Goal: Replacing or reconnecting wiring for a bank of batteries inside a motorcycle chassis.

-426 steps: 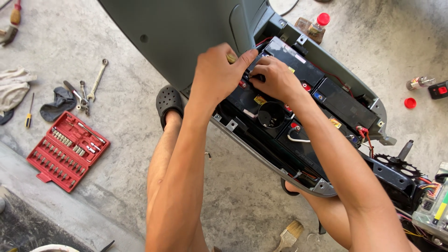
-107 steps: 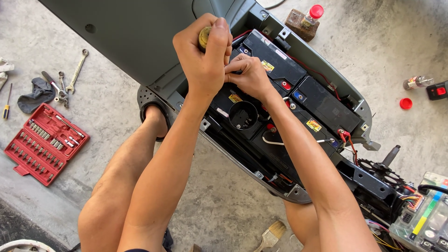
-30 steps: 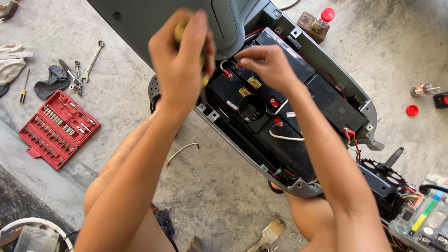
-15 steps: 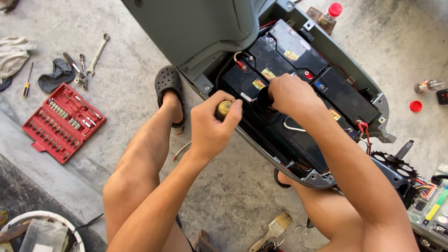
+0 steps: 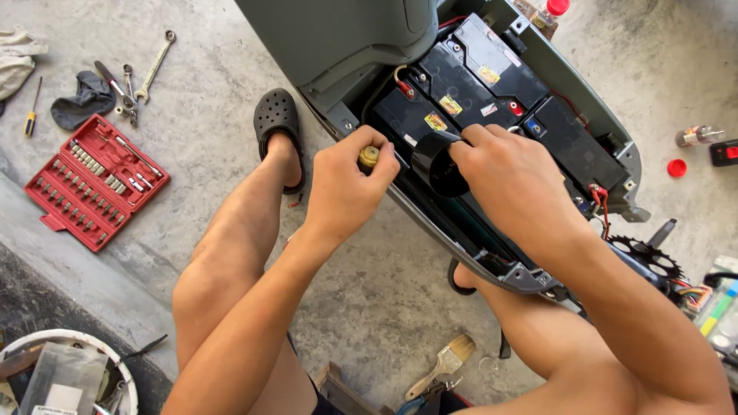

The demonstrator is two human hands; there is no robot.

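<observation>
Black batteries [image 5: 492,77] in grey compartment [image 5: 600,123], red case [image 5: 96,180] of sockets [image 5: 84,163]

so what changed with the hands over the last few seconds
The left hand, gripping the yellow-handled screwdriver, came down from high over the grey cover to the near edge of the battery bay. The right hand shifted from the far batteries onto the black round part. The red socket set and wrenches stayed put.

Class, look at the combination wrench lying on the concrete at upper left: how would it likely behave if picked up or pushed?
The wrench looks like solid metal, so probably stiff and heavy for its size. It lies flat on the concrete floor, so a push would likely slide it, not roll it.
</observation>
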